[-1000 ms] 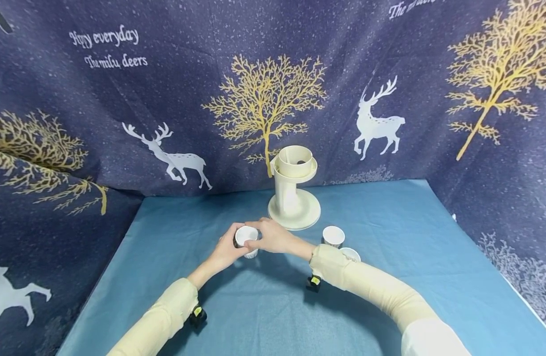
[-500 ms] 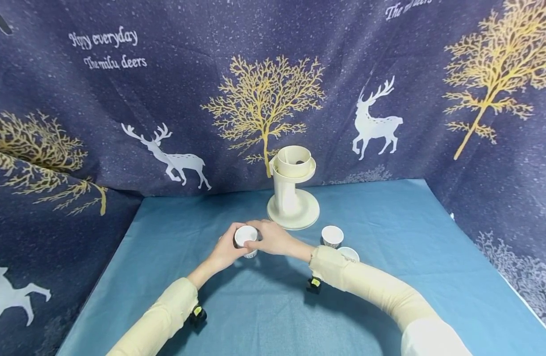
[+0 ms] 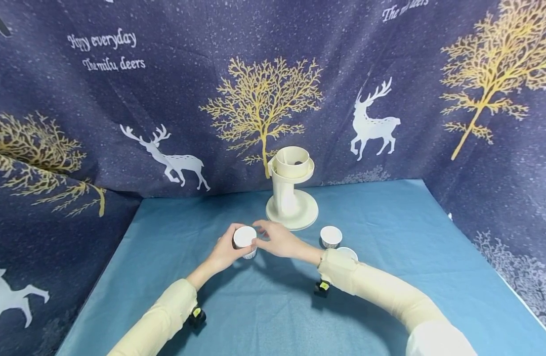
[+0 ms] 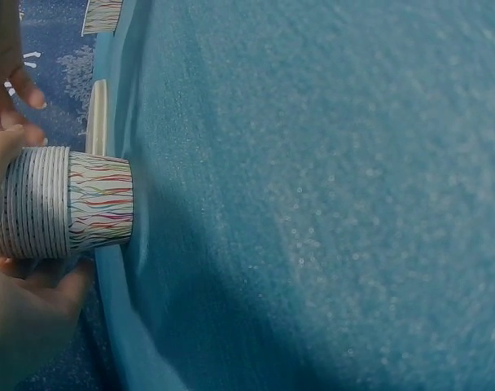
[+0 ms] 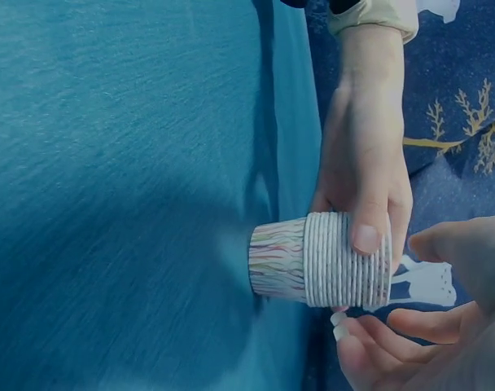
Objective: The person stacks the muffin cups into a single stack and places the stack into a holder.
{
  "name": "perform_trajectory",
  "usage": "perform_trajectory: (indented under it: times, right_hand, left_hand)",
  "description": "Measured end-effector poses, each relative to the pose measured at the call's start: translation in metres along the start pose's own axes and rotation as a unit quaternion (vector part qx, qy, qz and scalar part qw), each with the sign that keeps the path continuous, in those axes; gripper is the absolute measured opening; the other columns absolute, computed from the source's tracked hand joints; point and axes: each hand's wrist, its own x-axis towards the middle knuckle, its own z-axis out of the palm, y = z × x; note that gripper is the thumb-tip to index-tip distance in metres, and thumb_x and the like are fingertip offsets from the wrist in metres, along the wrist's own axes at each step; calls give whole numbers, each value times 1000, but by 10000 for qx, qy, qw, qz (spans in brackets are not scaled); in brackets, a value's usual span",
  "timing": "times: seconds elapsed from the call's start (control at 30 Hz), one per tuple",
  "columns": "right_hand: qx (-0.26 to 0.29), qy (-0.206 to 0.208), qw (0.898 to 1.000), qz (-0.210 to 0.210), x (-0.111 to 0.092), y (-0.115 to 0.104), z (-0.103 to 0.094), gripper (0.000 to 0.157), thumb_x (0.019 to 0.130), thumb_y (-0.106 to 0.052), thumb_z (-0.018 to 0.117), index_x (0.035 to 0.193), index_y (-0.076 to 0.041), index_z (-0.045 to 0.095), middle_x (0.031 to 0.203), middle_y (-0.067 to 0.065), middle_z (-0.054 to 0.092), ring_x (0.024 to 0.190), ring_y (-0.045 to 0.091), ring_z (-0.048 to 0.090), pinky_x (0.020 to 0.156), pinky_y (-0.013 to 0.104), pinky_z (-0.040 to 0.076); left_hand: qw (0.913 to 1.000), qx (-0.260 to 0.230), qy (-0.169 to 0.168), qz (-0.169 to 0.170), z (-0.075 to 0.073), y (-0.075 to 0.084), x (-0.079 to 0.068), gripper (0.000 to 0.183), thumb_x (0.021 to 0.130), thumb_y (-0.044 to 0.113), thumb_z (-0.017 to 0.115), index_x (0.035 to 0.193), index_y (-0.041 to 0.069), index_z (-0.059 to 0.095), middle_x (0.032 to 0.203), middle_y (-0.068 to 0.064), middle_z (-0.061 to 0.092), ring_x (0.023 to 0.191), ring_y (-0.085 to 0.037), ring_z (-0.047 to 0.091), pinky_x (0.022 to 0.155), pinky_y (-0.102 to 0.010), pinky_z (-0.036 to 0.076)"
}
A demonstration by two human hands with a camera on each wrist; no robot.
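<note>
A stack of nested paper cups (image 3: 245, 237) with white rims and wavy coloured stripes stands upright on the blue cloth. My left hand (image 3: 224, 252) grips the stack from the left, its thumb across the near side in the right wrist view. My right hand (image 3: 279, 239) is just right of the rims, fingers and thumb apart with nothing between them. In the right wrist view, its fingers (image 5: 378, 338) are spread beside the top of the stack (image 5: 337, 261).
Behind the hands stands a cream holder (image 3: 287, 198) with a round base and a ring-shaped top. Two paper cups, a farther one (image 3: 331, 237) and a nearer one (image 3: 348, 253), are to the right, the nearer partly behind the right sleeve. A patterned dark blue curtain (image 3: 175, 89) hangs behind the table.
My right hand has let go of the stack's rim and drawn slightly to the right, fingers parting. My left hand keeps its grip.
</note>
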Motion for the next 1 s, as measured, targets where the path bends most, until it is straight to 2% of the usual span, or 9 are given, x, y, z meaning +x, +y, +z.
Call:
perform_trajectory:
  times: [0.13, 0.37, 0.47, 0.63, 0.77, 1.0]
  right_hand:
    - [234, 182, 9996, -17, -7, 5, -7, 40, 97, -25, 57, 131, -5, 54, 116, 12, 66, 103, 23, 65, 87, 34, 53]
    - [520, 701, 9955, -359, -18, 15, -25, 17, 96, -17, 57, 105, -5, 65, 95, 4, 70, 88, 15, 65, 81, 28, 51]
    - [560, 805, 9946, -344, -23, 20, -32, 12, 95, -14, 57, 98, -8, 67, 86, 1, 71, 80, 12, 65, 76, 25, 51]
    - [565, 784, 9950, -236, -29, 27, -40, 12, 97, -14, 55, 92, -13, 65, 80, 2, 70, 74, 13, 65, 69, 23, 50]
    - [610, 705, 9955, -147, -34, 31, -46, 15, 98, -10, 50, 95, -8, 64, 86, 11, 70, 75, 12, 66, 69, 24, 50]
    - [657, 555, 9962, 96, -46, 38, -61, 18, 100, -7, 47, 97, -3, 64, 87, 9, 69, 79, 20, 68, 69, 25, 51]
  left_hand:
    - [9999, 53, 74, -48, 1, 0, 1, 56, 83, 23, 78, 128, 12, 47, 123, -12, 60, 110, -28, 60, 89, -45, 48]
    - [9996, 143, 228, -27, 2, -1, 2, 56, 81, 25, 79, 126, 13, 49, 122, -11, 61, 110, -28, 59, 91, -46, 47]
    - [9996, 170, 241, -39, 3, -2, 2, 56, 81, 26, 79, 126, 13, 49, 122, -11, 61, 110, -28, 59, 91, -47, 47]
    - [9992, 247, 316, -85, 3, -4, 1, 57, 80, 27, 80, 126, 14, 49, 122, -11, 62, 110, -28, 59, 91, -48, 46]
    - [9991, 252, 319, -83, 2, -6, 1, 58, 80, 28, 79, 127, 14, 48, 122, -11, 61, 111, -28, 59, 91, -49, 47]
    - [9994, 202, 247, -166, 3, -2, 0, 58, 80, 28, 80, 127, 15, 48, 123, -11, 61, 112, -29, 58, 93, -49, 46]
